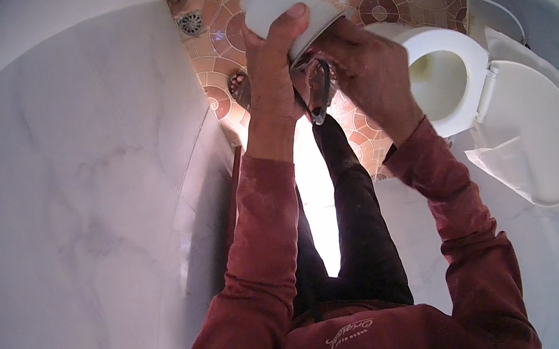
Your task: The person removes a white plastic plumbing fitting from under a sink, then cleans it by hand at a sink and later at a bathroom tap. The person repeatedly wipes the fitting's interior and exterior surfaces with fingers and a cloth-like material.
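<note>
My left hand (268, 59) is wrapped round a white, rounded, cup-like piece (267, 5) with a finely ribbed side, its thumb pressed along that side. The piece is tilted above the floor, its rounded end pointing away to the upper left. My right hand (367, 58) is closed at the piece's lower right end, with its fingertips hidden behind it. Between my wrists hangs a narrow dark V-shaped piece (319, 99) with a shiny edge, beside my right hand. I cannot tell what kind of thing it is or whether it joins the white piece.
A white toilet (433, 48) with its lid (533, 134) raised stands at the right. A round floor drain (190, 23) lies at the far left of the patterned tile floor (378, 9). A thin white hose (486, 1) hangs at the far right. Marbled walls (74, 170) enclose the space.
</note>
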The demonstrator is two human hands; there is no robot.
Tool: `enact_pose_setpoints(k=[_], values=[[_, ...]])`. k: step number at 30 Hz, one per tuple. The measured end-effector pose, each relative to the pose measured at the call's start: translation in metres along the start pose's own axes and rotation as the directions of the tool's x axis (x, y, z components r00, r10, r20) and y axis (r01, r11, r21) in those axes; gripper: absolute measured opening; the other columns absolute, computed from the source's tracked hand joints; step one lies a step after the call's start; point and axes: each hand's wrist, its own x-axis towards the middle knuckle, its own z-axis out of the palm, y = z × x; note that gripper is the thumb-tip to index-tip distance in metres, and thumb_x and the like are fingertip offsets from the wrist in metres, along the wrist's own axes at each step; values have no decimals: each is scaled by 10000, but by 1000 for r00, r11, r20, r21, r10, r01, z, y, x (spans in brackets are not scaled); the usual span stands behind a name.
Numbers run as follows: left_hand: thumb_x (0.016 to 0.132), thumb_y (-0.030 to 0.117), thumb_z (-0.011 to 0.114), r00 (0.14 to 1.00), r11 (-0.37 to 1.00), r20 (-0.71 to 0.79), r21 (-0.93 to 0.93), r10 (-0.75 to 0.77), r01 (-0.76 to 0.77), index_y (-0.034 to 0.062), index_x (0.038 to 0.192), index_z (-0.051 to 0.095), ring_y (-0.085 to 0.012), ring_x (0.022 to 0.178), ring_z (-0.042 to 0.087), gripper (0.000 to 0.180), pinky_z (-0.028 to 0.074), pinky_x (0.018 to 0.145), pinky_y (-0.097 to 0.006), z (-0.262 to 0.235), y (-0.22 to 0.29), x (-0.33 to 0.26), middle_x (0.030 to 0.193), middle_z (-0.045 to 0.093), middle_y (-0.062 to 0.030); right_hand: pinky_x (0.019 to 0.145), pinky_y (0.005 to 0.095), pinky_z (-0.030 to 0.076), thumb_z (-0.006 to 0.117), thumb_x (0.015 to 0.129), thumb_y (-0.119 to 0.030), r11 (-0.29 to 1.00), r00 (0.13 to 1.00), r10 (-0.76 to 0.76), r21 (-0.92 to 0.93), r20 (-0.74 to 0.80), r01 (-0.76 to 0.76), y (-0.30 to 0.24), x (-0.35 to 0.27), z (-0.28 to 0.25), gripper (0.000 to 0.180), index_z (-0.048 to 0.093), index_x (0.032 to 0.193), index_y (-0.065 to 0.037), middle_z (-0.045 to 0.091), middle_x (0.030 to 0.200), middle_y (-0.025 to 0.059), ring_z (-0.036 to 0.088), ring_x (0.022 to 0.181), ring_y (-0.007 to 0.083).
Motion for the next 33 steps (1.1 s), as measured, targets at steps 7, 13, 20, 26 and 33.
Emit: enact_pose_setpoints(k=[7,13,20,26,33], values=[[879,264,756,998,988,-33,-143,-58,52,73,1302,501,-228,1043,651,530,576,885,-372,7,-13,5,1157,615,-94,708,424,602,678,840,-108,901,950,310,330,-30,-283,-24,-3,5,180,765,987,-167,720,1006,71,734,853,309],[913,311,708,993,980,-94,-192,-70,51,63,1271,554,-266,1011,670,463,577,907,-413,14,-22,-2,1142,636,-111,681,454,592,678,855,-141,913,926,372,203,-59,-354,-34,-1,-2,166,749,1002,-111,725,968,84,734,835,316],[978,524,585,978,990,-208,-137,-5,-24,69,1309,543,-322,1096,666,564,574,932,-483,42,2,-6,1217,653,-135,675,349,544,641,959,-146,912,933,324,313,-158,-264,-8,-4,-22,169,729,1103,-147,713,988,81,707,784,245],[986,576,538,993,849,-62,-525,-104,56,104,1321,558,-346,1152,638,579,523,989,-599,61,19,-5,1259,642,-138,609,216,428,607,1054,-181,660,745,456,746,-487,84,-46,45,-156,221,655,1226,-52,647,943,-1,509,709,53],[993,611,497,993,833,-7,-545,-121,97,101,1346,552,-371,1150,635,623,490,1009,-616,81,39,-14,1264,641,-154,732,214,490,662,1039,-223,858,842,173,498,-511,126,-69,84,-202,295,680,1273,-44,720,995,29,608,884,61]])
